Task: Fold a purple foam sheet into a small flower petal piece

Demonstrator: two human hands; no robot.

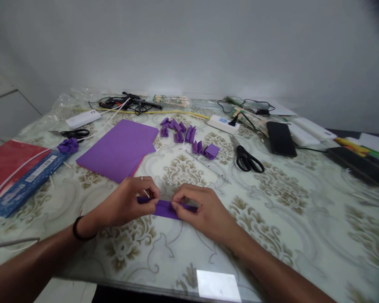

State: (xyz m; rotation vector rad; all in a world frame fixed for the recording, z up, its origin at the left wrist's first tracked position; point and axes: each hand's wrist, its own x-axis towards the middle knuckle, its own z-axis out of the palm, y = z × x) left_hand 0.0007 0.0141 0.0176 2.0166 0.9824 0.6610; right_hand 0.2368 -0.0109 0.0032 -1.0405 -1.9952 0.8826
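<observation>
A narrow purple paper strip point(164, 209) lies near the front of the table, between my two hands. My left hand point(135, 200) pinches its upper edge left of the middle, with a ring on one finger and a dark band at the wrist. On the other side, my right hand point(197, 208) pinches the strip between thumb and fingers. Both hands partly cover the strip's ends. Beyond them rests a stack of purple paper sheets point(120, 145), with a red edge showing underneath. Several small folded purple paper pieces point(190, 134) stand in a loose row behind a clear ruler point(208, 167).
Black scissors point(248, 160) lie right of the ruler, and another pair point(74, 133) lies at left beside a purple paper flower point(68, 145). A white power strip point(223, 123), a phone point(281, 139) and cables point(129, 103) occupy the back. A red and blue packet point(28, 172) sits left.
</observation>
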